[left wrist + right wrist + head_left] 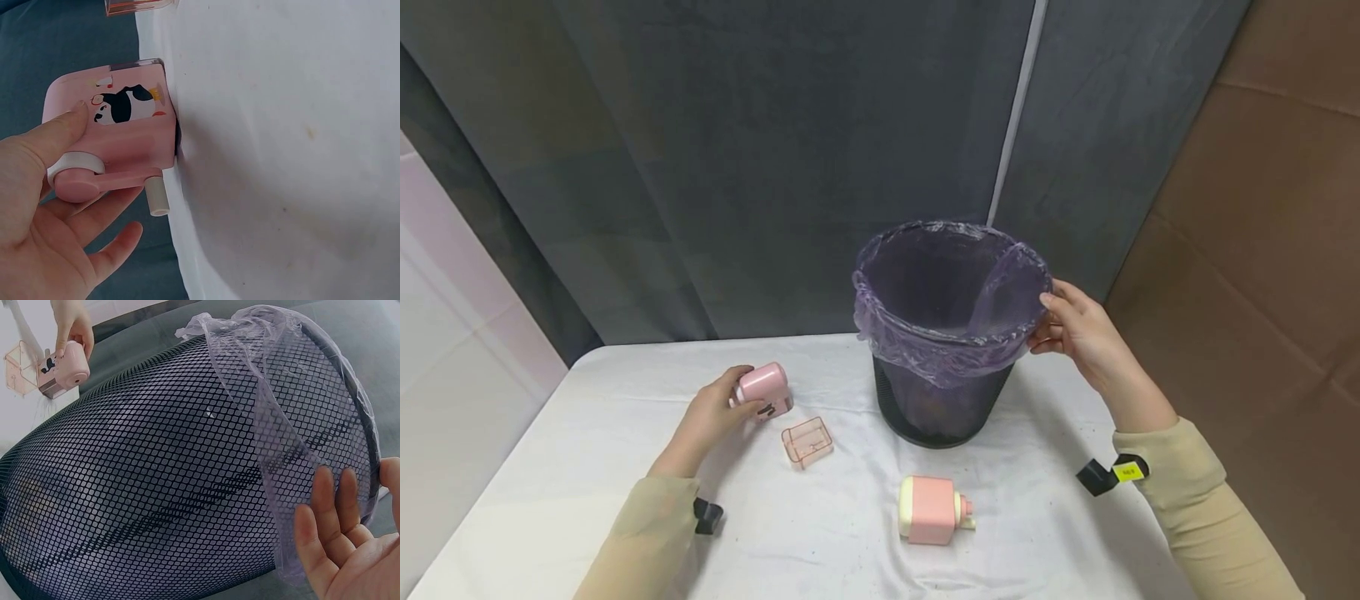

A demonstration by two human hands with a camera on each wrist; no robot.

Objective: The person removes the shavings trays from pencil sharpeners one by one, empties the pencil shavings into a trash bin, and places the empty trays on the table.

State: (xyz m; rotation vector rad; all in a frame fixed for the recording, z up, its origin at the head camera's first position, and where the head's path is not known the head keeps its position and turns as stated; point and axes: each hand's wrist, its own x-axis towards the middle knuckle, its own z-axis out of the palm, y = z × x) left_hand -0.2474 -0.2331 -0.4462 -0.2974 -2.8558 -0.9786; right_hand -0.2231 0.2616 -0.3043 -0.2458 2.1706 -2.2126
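Note:
My left hand (pixel 709 418) holds a pink crank pencil sharpener (pixel 763 385) at the table's left. The left wrist view shows the thumb on its penguin-printed side and fingers behind the crank handle (pixel 157 196). Beside it lies a clear pinkish shavings drawer (pixel 807 442), apart from the sharpener. My right hand (pixel 1086 337) grips the rim of a black mesh wastebasket (pixel 150 462), thumb over the edge and fingers against the outside. A thin purple bin liner (pixel 917 350) is folded over the rim. The wastebasket stands slightly tilted in the head view; its bottom inside is hidden.
A second sharpener (pixel 931 510), coral and cream, lies on the white-covered table (pixel 820 550) in front of the wastebasket. Grey curtain (pixel 775 167) hangs behind the table, and a brown panel (pixel 1262 250) stands at the right. Small specks dot the cloth.

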